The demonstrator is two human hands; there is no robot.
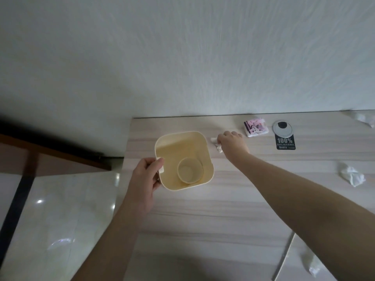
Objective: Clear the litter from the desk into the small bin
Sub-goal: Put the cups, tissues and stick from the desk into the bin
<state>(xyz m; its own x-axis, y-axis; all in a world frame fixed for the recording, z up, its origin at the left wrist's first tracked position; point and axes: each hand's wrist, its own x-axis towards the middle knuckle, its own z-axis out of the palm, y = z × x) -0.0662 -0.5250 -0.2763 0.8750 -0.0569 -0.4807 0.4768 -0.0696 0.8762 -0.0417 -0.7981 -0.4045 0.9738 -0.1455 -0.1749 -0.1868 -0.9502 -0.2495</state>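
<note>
Our right hand (231, 141) has its grip closed down on a small white scrap (216, 144) that lies on the surface (203, 209), just beside the bin (183, 161). Bits of the scrap poke out past the fingers. We cannot tell if it is off the surface yet. Our left hand (147, 175) has its grip clenched on the near-left rim of the bin, thumb over the edge, so the bin stays put. A paper cup (190, 170) already sits in the bin.

To do this step well, we think we should pinch the whole scrap, so no bit tears off or falls. Then we lift it up and over the rim, which is only a short way to the left. We let go when the hand is right above the open top, not sooner. The left hand should hold the bin steady, or tip it a little toward the scrap.

More litter waits. A pink packet (256, 126) lies by the wall, near a round cable cap (282, 128). A crumpled tissue (352, 176) lies far to the right. Another tissue (365, 117) is in the far right corner. One wad (313, 264) seems to be down on the floor, off the surface.
</note>
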